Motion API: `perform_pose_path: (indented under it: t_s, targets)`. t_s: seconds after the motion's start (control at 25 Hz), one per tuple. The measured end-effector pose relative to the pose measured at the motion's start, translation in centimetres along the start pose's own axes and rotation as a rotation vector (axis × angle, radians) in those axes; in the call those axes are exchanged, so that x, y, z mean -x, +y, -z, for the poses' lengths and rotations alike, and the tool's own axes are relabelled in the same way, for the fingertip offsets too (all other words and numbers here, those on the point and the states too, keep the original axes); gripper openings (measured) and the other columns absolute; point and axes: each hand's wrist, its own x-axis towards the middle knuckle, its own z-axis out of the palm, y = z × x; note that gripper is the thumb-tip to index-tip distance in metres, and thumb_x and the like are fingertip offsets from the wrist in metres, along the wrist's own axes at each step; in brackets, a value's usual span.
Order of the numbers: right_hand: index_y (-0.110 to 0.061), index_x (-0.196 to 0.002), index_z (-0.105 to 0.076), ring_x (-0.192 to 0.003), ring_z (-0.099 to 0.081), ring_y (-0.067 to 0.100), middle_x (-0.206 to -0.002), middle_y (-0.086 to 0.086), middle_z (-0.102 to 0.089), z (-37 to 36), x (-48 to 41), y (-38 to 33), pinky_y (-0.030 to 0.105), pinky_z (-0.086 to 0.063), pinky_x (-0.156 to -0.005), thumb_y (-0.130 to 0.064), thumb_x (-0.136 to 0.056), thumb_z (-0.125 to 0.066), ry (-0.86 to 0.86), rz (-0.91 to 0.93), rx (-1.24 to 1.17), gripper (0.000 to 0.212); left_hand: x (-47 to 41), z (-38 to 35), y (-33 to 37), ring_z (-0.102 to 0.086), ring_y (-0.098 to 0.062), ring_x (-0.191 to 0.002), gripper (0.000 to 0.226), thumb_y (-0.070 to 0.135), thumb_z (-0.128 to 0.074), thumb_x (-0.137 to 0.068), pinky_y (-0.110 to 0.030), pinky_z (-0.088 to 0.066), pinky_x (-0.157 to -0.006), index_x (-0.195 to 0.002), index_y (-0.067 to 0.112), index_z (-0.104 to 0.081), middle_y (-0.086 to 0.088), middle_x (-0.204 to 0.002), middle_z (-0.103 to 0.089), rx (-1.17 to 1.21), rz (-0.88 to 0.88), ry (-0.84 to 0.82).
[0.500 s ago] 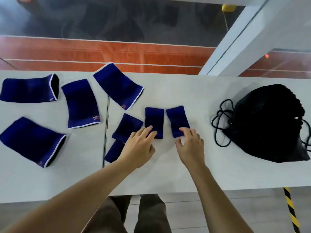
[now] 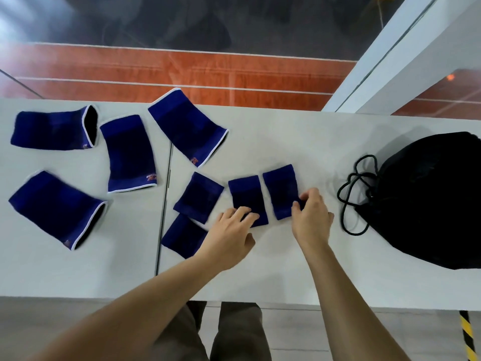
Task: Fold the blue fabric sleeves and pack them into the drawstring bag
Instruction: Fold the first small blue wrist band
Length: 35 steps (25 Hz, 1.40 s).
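Eight blue sleeves lie on the white table (image 2: 286,277): four unfolded sleeves (image 2: 130,152) at my left and four folded sleeves (image 2: 197,196) near the middle. My left hand (image 2: 231,230) rests with straight fingers on the third folded sleeve (image 2: 247,196). My right hand (image 2: 311,220) pinches the near end of the rightmost folded sleeve (image 2: 279,188). One black drawstring bag (image 2: 429,199) lies apart at the right.

white table (image 2: 260,280), red floor (image 2: 182,71), striped tape (image 2: 467,337)

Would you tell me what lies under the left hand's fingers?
The near end of the middle folded sleeve; its near left corner is hidden by the left hand.
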Motion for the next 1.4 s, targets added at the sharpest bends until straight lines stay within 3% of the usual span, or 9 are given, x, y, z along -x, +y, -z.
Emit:
perform_pose_path:
  t_s: [0.12,0.24,0.36,0.48,0.6,0.92,1.08,1.16,1.4]
  targets:
    - [-0.025,-0.097,-0.049,-0.079,-0.062,0.015,-0.089,-0.011,-0.063,2.6,1.1,-0.4,0.050,-0.051,-0.084,-0.014,-0.094,-0.061,0.006,0.159,-0.197,0.017,-2.3,2.2,0.1,-0.045,-0.021,-0.124,0.051,0.019,-0.049,-0.098,-0.034,-0.040,-0.106,-0.148,0.025,-0.041,0.008,-0.147,-0.047,0.321,0.201,0.101]
    - [-0.026,-0.100,-0.053,-0.084,-0.060,0.008,-0.092,-0.016,-0.063,5.2,2.8,-1.5,0.032,-0.051,-0.079,-0.016,-0.096,-0.061,-0.097,0.247,-0.328,0.013,-5.2,3.9,0.2,-0.046,-0.016,-0.127,0.051,0.014,-0.047,-0.099,-0.035,-0.043,-0.107,-0.147,0.030,-0.042,0.010,-0.144,-0.051,0.748,0.454,0.107]
    - [-0.025,-0.101,-0.059,-0.085,-0.062,0.008,-0.094,-0.014,-0.067,5.4,4.1,-2.1,0.017,-0.049,-0.070,-0.014,-0.095,-0.064,-0.191,0.195,-0.473,0.013,-5.9,4.2,-0.1,-0.057,-0.014,-0.116,0.042,0.010,-0.050,-0.098,-0.034,-0.048,-0.104,-0.137,0.025,-0.055,0.003,-0.133,-0.061,0.876,0.493,0.041]
    - [-0.024,-0.099,-0.064,-0.083,-0.065,0.003,-0.090,-0.012,-0.069,3.6,4.6,-1.3,0.015,-0.051,-0.068,-0.017,-0.093,-0.068,-0.194,0.029,-0.548,0.010,-4.5,3.9,-1.9,-0.065,-0.015,-0.104,0.034,0.010,-0.059,-0.096,-0.032,-0.055,-0.092,-0.125,0.027,-0.063,0.001,-0.115,-0.066,0.816,0.495,0.033]
    - [-0.022,-0.097,-0.067,-0.080,-0.067,0.005,-0.087,-0.011,-0.070,1.4,5.1,-1.1,0.015,-0.050,-0.065,-0.022,-0.092,-0.071,-0.219,-0.076,-0.520,0.007,-3.8,4.1,-3.3,-0.065,-0.012,-0.099,0.026,0.013,-0.066,-0.094,-0.031,-0.057,-0.090,-0.115,0.028,-0.068,0.008,-0.107,-0.067,0.795,0.474,0.137]
    - [-0.020,-0.100,-0.066,-0.073,-0.062,0.002,-0.085,-0.010,-0.068,-1.8,5.1,-2.5,0.013,-0.043,-0.058,-0.029,-0.094,-0.066,-0.187,-0.082,-0.364,0.011,-7.0,4.3,-4.7,-0.057,-0.015,-0.101,0.020,0.018,-0.061,-0.096,-0.035,-0.050,-0.087,-0.114,0.021,-0.067,0.006,-0.108,-0.069,0.406,0.261,0.149]
    - [-0.021,-0.100,-0.065,-0.072,-0.061,0.002,-0.083,-0.012,-0.066,-2.6,4.9,-2.2,0.016,-0.047,-0.061,-0.031,-0.096,-0.064,-0.178,-0.058,-0.331,0.011,-7.1,3.1,-4.7,-0.055,-0.015,-0.094,0.013,0.013,-0.059,-0.097,-0.024,-0.041,-0.079,-0.109,0.016,-0.065,0.003,-0.112,-0.060,0.316,0.251,0.224]
    - [-0.021,-0.099,-0.064,-0.073,-0.062,0.007,-0.083,-0.011,-0.065,-2.8,4.9,-2.2,0.015,-0.045,-0.061,-0.031,-0.096,-0.063,-0.163,-0.047,-0.312,0.010,-7.1,2.9,-4.9,-0.054,-0.016,-0.092,0.008,0.013,-0.058,-0.098,-0.026,-0.043,-0.079,-0.104,0.016,-0.063,0.002,-0.109,-0.059,0.265,0.229,0.244]
    - [-0.020,-0.099,-0.061,-0.076,-0.065,0.016,-0.086,-0.005,-0.069,-3.6,4.7,-2.2,0.036,-0.056,-0.068,-0.031,-0.096,-0.062,-0.130,-0.037,-0.259,0.011,-7.7,2.4,-4.8,-0.053,-0.022,-0.088,0.005,0.017,-0.050,-0.101,-0.033,-0.042,-0.086,-0.104,0.015,-0.054,-0.002,-0.103,-0.062,0.060,0.130,0.262]
